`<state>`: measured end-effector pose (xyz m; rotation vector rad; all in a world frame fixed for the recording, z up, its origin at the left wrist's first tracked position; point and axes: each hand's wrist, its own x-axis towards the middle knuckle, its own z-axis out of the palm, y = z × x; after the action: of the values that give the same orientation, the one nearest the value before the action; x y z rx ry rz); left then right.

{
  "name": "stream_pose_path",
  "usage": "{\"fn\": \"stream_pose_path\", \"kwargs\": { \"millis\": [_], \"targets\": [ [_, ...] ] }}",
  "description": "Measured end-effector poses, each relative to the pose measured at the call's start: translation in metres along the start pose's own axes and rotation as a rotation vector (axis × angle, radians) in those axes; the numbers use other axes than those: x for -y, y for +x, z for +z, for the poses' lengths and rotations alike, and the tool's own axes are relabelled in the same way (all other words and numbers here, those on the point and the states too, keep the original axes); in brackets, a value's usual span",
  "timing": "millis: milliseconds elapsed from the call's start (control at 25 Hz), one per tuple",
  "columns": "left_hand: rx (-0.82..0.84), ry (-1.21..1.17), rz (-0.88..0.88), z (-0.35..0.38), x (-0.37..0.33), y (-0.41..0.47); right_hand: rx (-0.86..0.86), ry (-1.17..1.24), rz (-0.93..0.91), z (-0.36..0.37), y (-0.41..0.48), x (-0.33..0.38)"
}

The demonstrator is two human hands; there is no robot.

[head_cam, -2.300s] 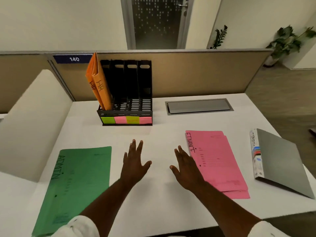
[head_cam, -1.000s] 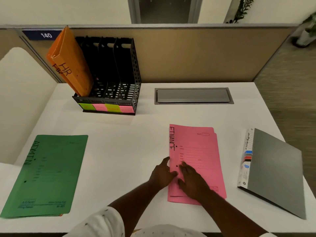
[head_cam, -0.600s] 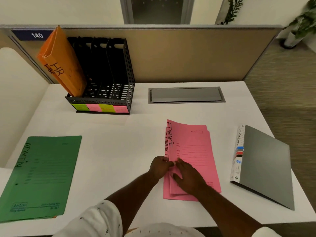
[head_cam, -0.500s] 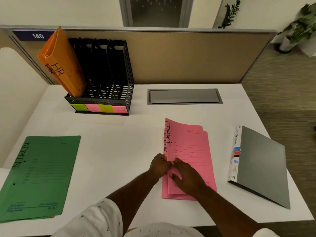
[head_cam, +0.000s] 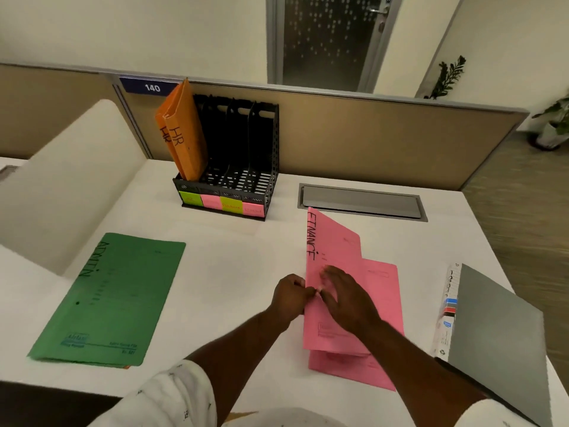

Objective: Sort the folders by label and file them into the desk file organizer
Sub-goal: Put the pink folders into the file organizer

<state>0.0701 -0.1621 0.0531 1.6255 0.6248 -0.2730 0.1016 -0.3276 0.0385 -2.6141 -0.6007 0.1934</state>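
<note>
A pink folder marked FINANCE (head_cam: 331,241) is raised off the desk, tilted up at its far end. My left hand (head_cam: 289,295) pinches its left edge, and my right hand (head_cam: 348,295) rests flat on its front. A second pink folder (head_cam: 381,303) lies on the desk beneath it. The black desk file organizer (head_cam: 243,155) stands at the back with coloured labels along its front; two orange folders marked HR (head_cam: 181,131) lean in its leftmost slot. A green folder marked ADMIN (head_cam: 107,297) lies flat at the left.
A grey ring binder (head_cam: 495,331) lies at the right desk edge. A grey cable hatch (head_cam: 360,200) is set into the desk behind the pink folders. A tan partition (head_cam: 369,140) closes the back, and a white divider (head_cam: 61,180) the left side.
Both hands came from the bare desk middle to the pink stack. The top FINANCE folder has been lifted off the lower pink folder, which now shows to the right.
</note>
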Motion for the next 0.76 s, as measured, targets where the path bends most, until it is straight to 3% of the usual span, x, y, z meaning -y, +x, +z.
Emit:
{"fn": "stream_pose_path", "kwargs": {
  "millis": [280,440,760],
  "targets": [
    [-0.254,0.048,0.243,-0.064,-0.016,0.0,-0.103,0.004,-0.052,-0.031,0.093,0.081],
    [-0.277,0.043,0.366,-0.109,-0.024,0.0,-0.162,0.0,-0.12,-0.047,0.144,0.137],
    [-0.28,0.235,0.517,-0.201,-0.042,0.018,-0.318,0.001,-0.01,-0.083,0.234,0.263]
  ]
}}
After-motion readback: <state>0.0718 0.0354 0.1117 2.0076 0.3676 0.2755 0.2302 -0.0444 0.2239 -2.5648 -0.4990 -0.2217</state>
